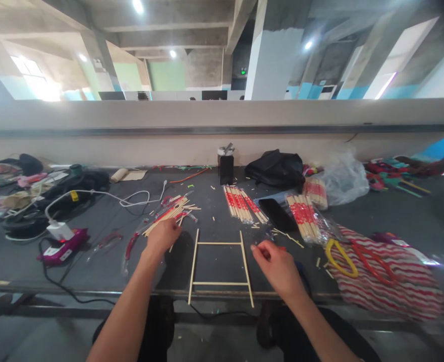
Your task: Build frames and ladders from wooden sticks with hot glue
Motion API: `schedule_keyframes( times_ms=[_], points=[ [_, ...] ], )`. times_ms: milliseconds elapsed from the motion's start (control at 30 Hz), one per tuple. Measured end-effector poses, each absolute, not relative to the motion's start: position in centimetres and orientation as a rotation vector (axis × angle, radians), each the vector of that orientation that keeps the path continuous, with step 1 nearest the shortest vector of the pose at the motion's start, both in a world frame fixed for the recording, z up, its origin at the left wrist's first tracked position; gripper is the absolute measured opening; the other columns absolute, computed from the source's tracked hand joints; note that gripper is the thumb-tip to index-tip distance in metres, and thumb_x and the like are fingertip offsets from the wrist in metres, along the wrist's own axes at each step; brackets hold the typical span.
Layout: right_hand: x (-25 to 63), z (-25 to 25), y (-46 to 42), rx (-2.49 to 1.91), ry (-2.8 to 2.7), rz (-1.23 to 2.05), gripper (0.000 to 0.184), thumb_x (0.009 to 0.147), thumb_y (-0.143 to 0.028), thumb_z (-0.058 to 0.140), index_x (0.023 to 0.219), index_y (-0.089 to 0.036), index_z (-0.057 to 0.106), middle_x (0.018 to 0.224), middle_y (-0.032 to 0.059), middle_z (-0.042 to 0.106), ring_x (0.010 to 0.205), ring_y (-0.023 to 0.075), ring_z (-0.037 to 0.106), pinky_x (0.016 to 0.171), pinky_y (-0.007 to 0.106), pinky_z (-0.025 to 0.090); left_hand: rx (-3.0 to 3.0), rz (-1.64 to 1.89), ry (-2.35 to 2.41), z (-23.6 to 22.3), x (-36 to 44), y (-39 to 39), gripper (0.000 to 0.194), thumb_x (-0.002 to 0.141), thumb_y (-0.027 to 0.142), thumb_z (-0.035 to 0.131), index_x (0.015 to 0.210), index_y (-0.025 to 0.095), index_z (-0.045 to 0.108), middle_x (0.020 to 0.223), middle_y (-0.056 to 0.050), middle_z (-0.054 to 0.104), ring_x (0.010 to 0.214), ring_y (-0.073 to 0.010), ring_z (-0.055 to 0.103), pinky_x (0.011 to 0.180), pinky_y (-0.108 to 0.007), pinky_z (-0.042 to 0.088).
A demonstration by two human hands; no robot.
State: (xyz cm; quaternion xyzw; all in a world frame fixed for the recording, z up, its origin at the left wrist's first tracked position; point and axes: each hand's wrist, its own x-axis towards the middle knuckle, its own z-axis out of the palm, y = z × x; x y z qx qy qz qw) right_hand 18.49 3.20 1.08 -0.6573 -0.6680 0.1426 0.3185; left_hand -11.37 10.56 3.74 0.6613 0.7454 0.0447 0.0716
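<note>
My left hand point(163, 235) is over a loose pile of wooden chopsticks point(174, 210), its fingers curled down; a stick end pokes out below them, and the fingertips are partly hidden. To the right, my right hand point(273, 260) is closed in a pinch, and what it holds, if anything, I cannot make out. Between the hands lies a ladder-shaped frame of thin sticks point(220, 243), with two long sides and two crosspieces. It lies flat, its near ends reaching past the table edge. My right fingertips are just beside its right side, apart from it.
Red-wrapped chopstick bundles point(240, 203) and a phone point(278, 213) lie beyond the frame. At right are a striped bag point(391, 276) with yellow and red handles and a clear plastic bag point(344, 178). A charger point(61, 231) and cable, plus torn wrappers point(131, 246), lie left.
</note>
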Motion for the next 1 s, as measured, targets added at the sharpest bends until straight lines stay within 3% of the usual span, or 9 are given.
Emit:
schedule_keyframes(
  times_ms=[467, 700, 1000],
  points=[
    [17.8, 0.9, 3.3, -1.887, -1.869, 0.468, 0.017, 0.085, -0.036, 0.051, 0.077, -0.024, 0.062, 0.067, -0.0031, 0.068, 0.065, 0.0129, 0.063, 0.057, 0.022, 0.036, 2.039, 0.035, 2.249, 3.8, -10.8, 9.3, 0.026, 0.084, 0.038, 0.044, 0.083, 0.018, 0.062, 0.09, -0.01, 0.069, 0.086, -0.0219, 0.063, 0.066, -0.027, 0.041],
    [16.4, 0.5, 2.9, -1.996, -1.978, 0.39, 0.025, 0.088, -0.038, 0.05, 0.07, -0.022, 0.056, 0.064, -0.0024, 0.065, 0.059, 0.0124, 0.059, 0.052, 0.023, 0.027, 2.115, -0.031, 1.853, 4.3, -7.7, 7.5, 0.041, 0.086, 0.045, 0.039, 0.066, 0.019, 0.064, 0.07, -0.005, 0.066, 0.065, -0.0157, 0.058, 0.055, -0.025, 0.032],
    [16.2, 0.3, 2.7, -2.047, -2.014, 0.291, 0.023, 0.087, -0.037, 0.05, 0.071, -0.022, 0.054, 0.062, -0.0023, 0.064, 0.056, 0.0128, 0.058, 0.05, 0.024, 0.023, 2.12, -0.181, 1.867, 4.3, -7.0, 6.7, 0.039, 0.083, 0.042, 0.042, 0.067, 0.019, 0.069, 0.074, -0.009, 0.069, 0.07, -0.0197, 0.063, 0.056, -0.026, 0.036]
  ],
)
